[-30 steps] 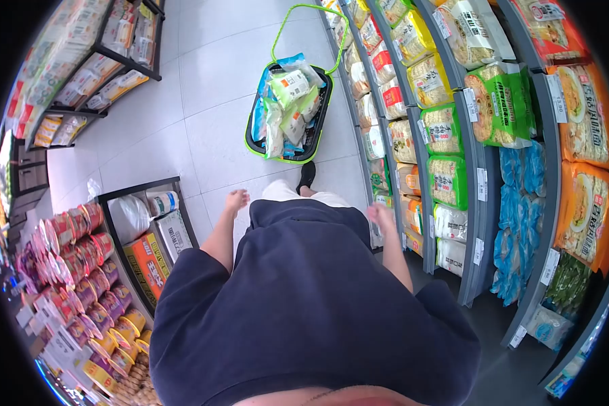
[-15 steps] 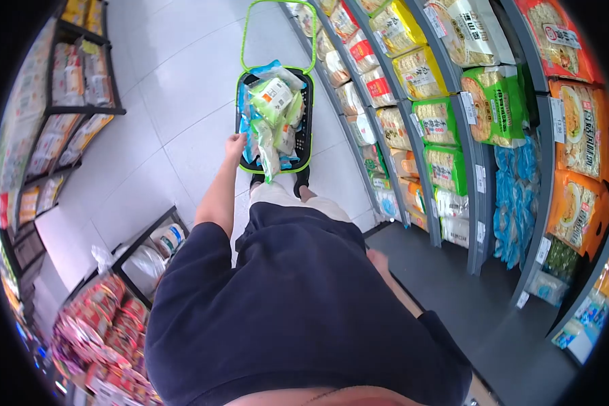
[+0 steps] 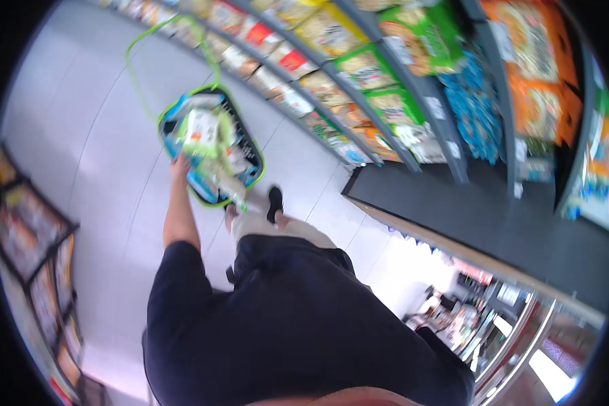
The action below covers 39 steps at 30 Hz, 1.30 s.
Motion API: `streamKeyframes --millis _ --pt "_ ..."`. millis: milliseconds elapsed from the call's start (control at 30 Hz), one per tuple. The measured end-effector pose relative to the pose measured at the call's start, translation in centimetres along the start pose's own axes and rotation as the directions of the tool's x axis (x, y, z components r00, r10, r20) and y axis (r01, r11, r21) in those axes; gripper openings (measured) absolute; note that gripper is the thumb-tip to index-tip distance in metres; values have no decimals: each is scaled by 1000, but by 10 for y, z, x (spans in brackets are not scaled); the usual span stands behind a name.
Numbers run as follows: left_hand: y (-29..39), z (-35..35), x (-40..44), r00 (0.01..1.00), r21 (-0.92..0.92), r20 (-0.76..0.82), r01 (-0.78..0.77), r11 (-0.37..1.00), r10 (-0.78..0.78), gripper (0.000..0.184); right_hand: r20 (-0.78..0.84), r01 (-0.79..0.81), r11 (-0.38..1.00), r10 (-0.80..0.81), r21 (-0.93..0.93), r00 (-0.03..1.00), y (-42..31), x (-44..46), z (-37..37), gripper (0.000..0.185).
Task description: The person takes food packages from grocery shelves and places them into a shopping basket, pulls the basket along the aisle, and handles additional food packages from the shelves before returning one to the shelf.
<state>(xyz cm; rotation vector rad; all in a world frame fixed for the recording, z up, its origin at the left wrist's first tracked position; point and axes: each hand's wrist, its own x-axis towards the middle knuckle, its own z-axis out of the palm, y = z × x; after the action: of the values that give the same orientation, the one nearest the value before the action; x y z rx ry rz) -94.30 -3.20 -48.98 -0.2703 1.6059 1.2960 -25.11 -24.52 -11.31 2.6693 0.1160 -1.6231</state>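
A black shopping basket with a lime-green rim (image 3: 262, 162) is in front of my legs, tilted in the view. Its green loop handle (image 3: 214, 62) extends away from me. Several packages fill it, among them a green and white bag (image 3: 201, 128) and blue-edged packs. A long pale pack (image 3: 227, 184) hangs over the near end of the rim. My left hand (image 3: 180, 166) is at the basket's left side, its fingers closed at the rim, somewhat blurred. My right hand is out of sight.
Shelves of bagged noodles (image 3: 391, 108) run along the right, above a dark grey ledge (image 3: 467, 203). At lower left stands a black rack (image 3: 30, 230) of packaged goods. Pale floor tiles (image 3: 108, 169) lie around my feet. A bright shop area (image 3: 453, 311) shows at lower right.
My view has turned to the right. The basket and my left hand now sit further left in view, and the basket is slanted. My right hand has left the view.
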Motion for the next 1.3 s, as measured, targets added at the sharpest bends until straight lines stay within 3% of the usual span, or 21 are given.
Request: streamKeyframes --millis 33,67,100,133,167,233,267,333,500,633,700,767,833,867,900,967,1000,1033,1167,1267,1300 --pt "5 -2 0 995 -38 98 3 999 1 50 4 13 1000 -13 -8 1000 0 -3 9 30" --pt "7 -2 4 996 -50 85 26 998 -22 47 46 110 979 -104 -171 994 -1 -7 11 29" --pt "11 -5 8 983 -66 181 31 997 -18 44 87 200 924 -182 -325 980 -4 -11 11 28" --pt "18 -3 11 983 17 151 103 994 -105 39 -8 -11 999 11 53 1000 -4 -12 19 29" --pt "22 2 4 981 -19 187 64 998 -59 32 -31 -37 997 39 62 999 -12 -23 25 31" --pt "24 -3 38 965 271 106 205 940 -241 24 -21 -7 993 10 116 1000 -16 -43 34 32" --pt "35 4 19 971 199 157 148 969 -181 22 -36 -10 993 14 114 999 -17 -48 37 32" --pt "50 21 1 983 254 -49 184 950 -178 22 -40 -31 991 36 128 999 -8 -46 41 28" --pt "46 30 9 977 397 -71 212 893 -201 10 -25 -51 991 54 120 998 28 -30 39 26" --pt "67 52 -20 993 416 23 94 905 -113 11 -32 -84 985 89 154 995 41 -22 46 26" --pt "65 61 -23 933 115 340 -164 980 117 9 -1 -70 987 71 146 997 41 -14 48 25" --pt "74 87 -48 943 28 311 -134 991 118 10 -24 -22 992 25 121 999 24 -11 51 25" --pt "79 107 -80 897 -33 372 -243 969 238 17 -50 24 996 -20 88 999 16 5 46 25" --pt "86 118 -109 850 -45 445 -292 955 281 17 40 445 860 -450 -250 892 24 47 36 27" --pt "90 129 -135 844 -51 448 -304 951 294 17 256 745 455 -741 -488 621 26 73 30 29" --pt "98 147 -187 770 -14 577 -322 946 271 15 410 555 -37 -714 -831 568 -23 94 37 35" --pt "102 158 -224 794 -32 553 -284 958 253 12 154 638 372 -773 -674 615 -50 70 46 39" --pt "106 168 -259 789 -36 552 -301 953 269 12 -84 647 679 -710 -348 700 -79 22 57 43" --pt "102 202 -377 723 -42 676 -155 987 142 12 2 865 301 -944 -401 330 -156 -34 72 69" --pt "80 228 -453 577 -68 812 -53 996 87 12 45 929 210 -971 -304 235 -188 -78 69 85" --pt "72 236 -477 578 -73 810 -77 994 104 12 16 948 161 -985 -277 172 -194 -86 65 88"
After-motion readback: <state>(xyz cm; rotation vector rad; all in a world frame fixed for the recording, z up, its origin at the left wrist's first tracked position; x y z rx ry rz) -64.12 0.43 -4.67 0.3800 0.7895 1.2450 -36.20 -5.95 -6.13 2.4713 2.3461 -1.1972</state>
